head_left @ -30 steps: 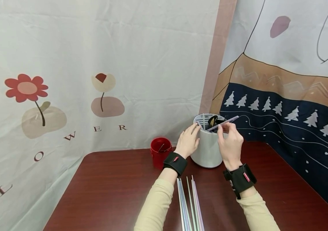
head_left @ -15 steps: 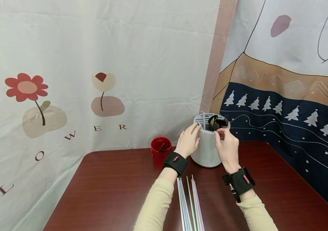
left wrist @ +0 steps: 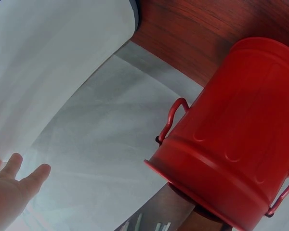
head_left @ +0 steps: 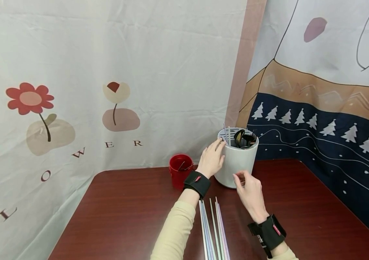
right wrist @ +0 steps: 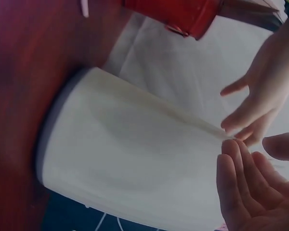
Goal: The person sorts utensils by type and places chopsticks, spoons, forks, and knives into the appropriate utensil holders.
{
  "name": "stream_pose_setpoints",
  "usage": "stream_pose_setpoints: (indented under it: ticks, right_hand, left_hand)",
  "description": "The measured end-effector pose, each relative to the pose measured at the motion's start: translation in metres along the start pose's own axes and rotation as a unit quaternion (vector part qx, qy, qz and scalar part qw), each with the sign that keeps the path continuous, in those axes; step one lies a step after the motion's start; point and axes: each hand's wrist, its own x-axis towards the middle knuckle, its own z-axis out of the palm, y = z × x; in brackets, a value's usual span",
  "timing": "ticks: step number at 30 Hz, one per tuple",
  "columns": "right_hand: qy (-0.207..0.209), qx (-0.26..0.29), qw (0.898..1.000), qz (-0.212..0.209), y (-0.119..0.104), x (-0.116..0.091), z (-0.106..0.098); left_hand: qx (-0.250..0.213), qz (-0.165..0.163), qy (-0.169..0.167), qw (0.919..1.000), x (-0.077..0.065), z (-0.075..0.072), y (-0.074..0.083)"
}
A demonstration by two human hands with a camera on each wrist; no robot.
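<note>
My left hand (head_left: 211,159) rests its fingertips on the left rim of a white cylindrical utensil holder (head_left: 236,166). In the left wrist view, only part of the left hand (left wrist: 14,190) shows beside the holder's pale wall. My right hand (head_left: 250,195) hovers in front of the holder, its fingers loosely bent with nothing between them. Black spoons and forks (head_left: 244,139) stand in the holder, and thin pale straws (head_left: 227,135) poke up at its left side. Several long pastel straws (head_left: 215,231) lie on the table between the forearms.
A red metal bucket (head_left: 179,173) with small side handles stands left of the holder, close to my left wrist; a thin dark item shows inside it. The brown table (head_left: 122,216) meets a printed cloth (head_left: 171,72) at its back edge.
The pale straw that my right hand held slanted over the holder went in and was let go; it now stands at the left side. The right hand came down and nearer. The left hand stayed.
</note>
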Motion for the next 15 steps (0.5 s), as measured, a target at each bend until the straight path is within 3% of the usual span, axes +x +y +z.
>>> stream_pose_setpoints:
  ticks: [4,8,11,15]
  right_hand:
    - [-0.029,-0.017,0.999,-0.003,0.002,-0.011,0.001]
    - [-0.092,-0.041,0.995,0.023,0.0,-0.019,0.001]
    - [-0.165,-0.059,0.983,0.055,-0.002,-0.023,0.0]
    - [-0.261,-0.076,0.958,0.095,-0.006,-0.029,0.001]
  left_hand:
    - [-0.001,0.001,0.0,1.0,0.0,0.0,0.0]
    - [-0.001,0.004,0.002,1.0,0.0,0.0,0.0]
    - [-0.003,0.006,0.002,1.0,0.0,0.0,-0.001]
    - [-0.003,0.007,0.004,1.0,0.0,0.0,0.0]
